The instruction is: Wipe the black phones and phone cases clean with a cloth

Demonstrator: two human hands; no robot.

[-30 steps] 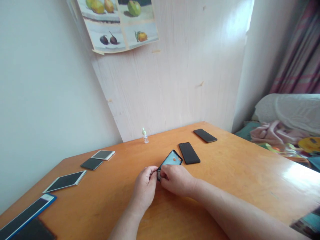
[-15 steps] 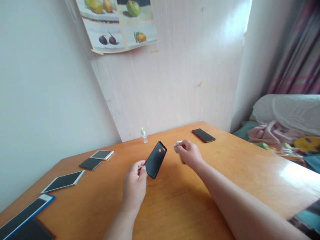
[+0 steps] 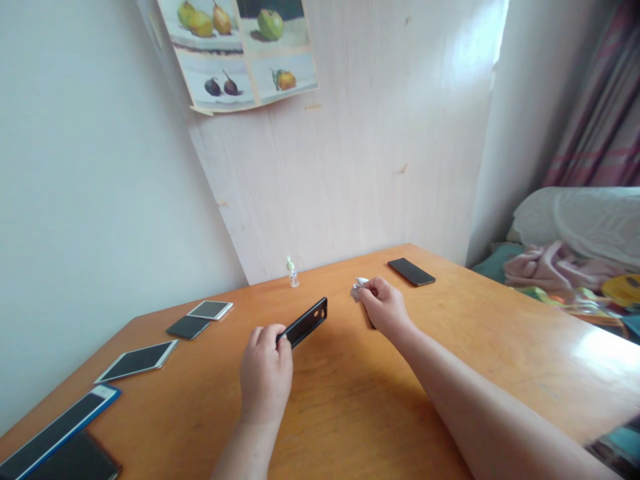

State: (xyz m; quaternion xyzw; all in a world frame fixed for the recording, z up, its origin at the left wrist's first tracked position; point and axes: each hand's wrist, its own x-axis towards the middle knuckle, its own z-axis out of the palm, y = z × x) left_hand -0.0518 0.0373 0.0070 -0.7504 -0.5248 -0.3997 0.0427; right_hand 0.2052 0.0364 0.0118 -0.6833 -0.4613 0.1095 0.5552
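Observation:
My left hand [image 3: 266, 370] is closed on the near end of a black phone case [image 3: 306, 323] with camera cutouts at its far end. The case is tilted above the table, its inside partly turned toward me. To the right, my right hand [image 3: 386, 305] pinches a crumpled white cloth or tissue [image 3: 357, 292]. A thin brownish edge [image 3: 369, 317] shows below those fingers; what it belongs to is hidden by the hand. The two hands are apart.
On the wooden table [image 3: 320, 413], a dark phone [image 3: 411, 272] lies at the back right and a small spray bottle [image 3: 293, 273] stands at the back. Along the left lie a white phone [image 3: 211, 310], a dark phone [image 3: 189, 327], a white tablet [image 3: 137, 361] and a blue-edged device [image 3: 60, 427].
My left hand has tipped the phone case flatter, so less of its inside shows. My right hand stays in nearly the same place with the white cloth. The view has shifted slightly.

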